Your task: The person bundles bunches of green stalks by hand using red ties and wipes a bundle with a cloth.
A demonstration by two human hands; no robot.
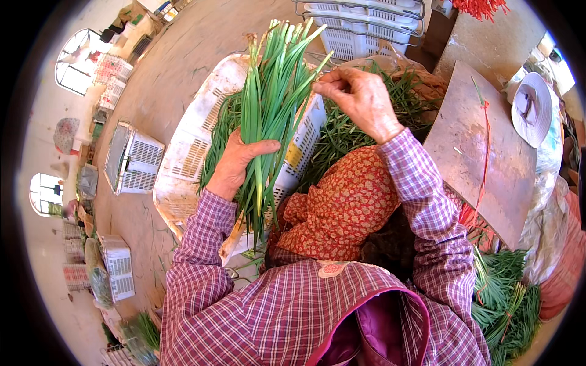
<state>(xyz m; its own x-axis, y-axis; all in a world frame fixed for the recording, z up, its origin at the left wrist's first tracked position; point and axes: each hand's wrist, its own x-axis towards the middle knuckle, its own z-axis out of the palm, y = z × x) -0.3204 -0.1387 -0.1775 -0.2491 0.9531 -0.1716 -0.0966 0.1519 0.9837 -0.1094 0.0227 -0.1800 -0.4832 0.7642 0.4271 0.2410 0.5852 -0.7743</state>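
My left hand [235, 161] is wrapped around a thick bunch of garlic chives [268, 110], its thumb lying across the front. The bunch stands nearly upright in the view, pale stem ends at the top and green leaf tips hanging below the hand. My right hand [357, 97] is closed in a pinch beside the upper right of the bunch, close to a stalk that sticks out; what lies between the fingertips is too small to tell. Beneath the bunch is a white plastic crate [186, 152] with more greens inside. Loose greens [348, 128] lie in a heap past my knee.
A metal-coloured board [482, 146] leans at the right with a red tie [485, 152] on it and a hat [531, 110] nearby. Tied bundles of chives [506, 311] lie lower right. White crates [366, 30] are stacked at the far side; another crate [137, 161] stands left.
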